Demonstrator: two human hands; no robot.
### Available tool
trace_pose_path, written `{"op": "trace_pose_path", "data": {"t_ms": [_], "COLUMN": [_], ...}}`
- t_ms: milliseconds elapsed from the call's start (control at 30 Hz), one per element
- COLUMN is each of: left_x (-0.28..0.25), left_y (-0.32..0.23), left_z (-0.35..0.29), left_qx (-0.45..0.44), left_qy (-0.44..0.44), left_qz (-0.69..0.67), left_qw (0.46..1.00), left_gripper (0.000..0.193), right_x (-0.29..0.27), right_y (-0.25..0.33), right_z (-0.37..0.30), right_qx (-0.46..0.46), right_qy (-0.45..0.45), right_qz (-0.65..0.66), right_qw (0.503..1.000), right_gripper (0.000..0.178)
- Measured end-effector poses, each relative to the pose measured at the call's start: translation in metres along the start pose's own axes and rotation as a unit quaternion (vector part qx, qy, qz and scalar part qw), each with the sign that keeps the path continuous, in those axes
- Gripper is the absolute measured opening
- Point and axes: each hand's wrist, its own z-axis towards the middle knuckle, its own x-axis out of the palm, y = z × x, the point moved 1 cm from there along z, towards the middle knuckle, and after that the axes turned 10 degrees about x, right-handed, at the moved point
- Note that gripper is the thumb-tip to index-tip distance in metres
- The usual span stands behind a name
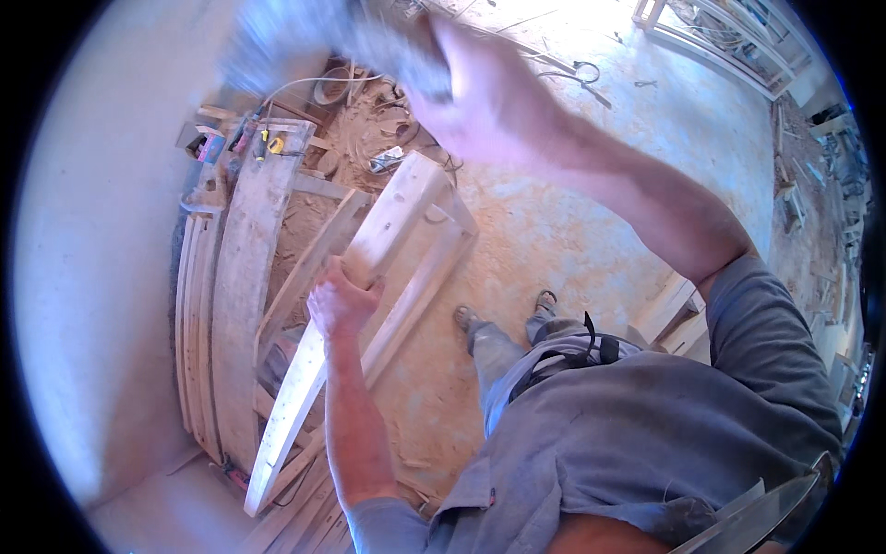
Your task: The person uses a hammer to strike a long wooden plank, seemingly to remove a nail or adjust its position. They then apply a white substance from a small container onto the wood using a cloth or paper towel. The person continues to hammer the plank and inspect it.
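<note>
My left hand (341, 300) is closed around a pale wooden beam (399, 208), which slopes up from lower left to the middle. The beam is the upper rail of a wooden frame, with another rail (420, 286) running beside it on the right. Up high, my right hand (484, 92) is raised with the arm stretched across the view. Its fingers wrap around a bulky grey-blue tool (323, 37), too smeared by motion to tell its kind. The tool is above the beam's far end and apart from it.
Against the left wall lean long boards (245, 286), with a yellow tape measure (275, 145) on the bench end. Sawdust and scraps (369, 120) lie beyond the beam. White frames (720, 46) stand far right. Loose planks (295, 517) lie at lower left.
</note>
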Motion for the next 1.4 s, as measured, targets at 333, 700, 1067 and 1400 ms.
{"op": "trace_pose_path", "data": {"t_ms": [333, 700, 1067, 1400], "left_x": [-0.005, 0.007, 0.010, -0.004], "left_y": [-0.009, -0.006, -0.004, -0.018], "left_z": [0.009, 0.014, 0.018, 0.028], "left_qx": [0.033, 0.044, 0.072, 0.049], "left_qy": [-0.031, 0.002, -0.014, -0.005], "left_qz": [-0.014, -0.002, -0.054, -0.051], "left_qw": [0.999, 0.999, 0.996, 0.997], "left_gripper": [0.059, 0.063, 0.061, 0.059], "right_x": [0.039, 0.070, 0.147, 0.116], "right_y": [-0.100, -0.238, -0.258, -0.273], "right_z": [-0.024, -0.072, -0.083, -0.049], "right_qx": [0.110, 0.463, 0.472, 0.516], "right_qy": [0.237, 0.239, 0.341, 0.219], "right_qz": [-0.136, 0.329, 0.311, 0.358], "right_qw": [0.956, 0.788, 0.751, 0.747], "right_gripper": [0.036, 0.021, 0.026, 0.019]}}
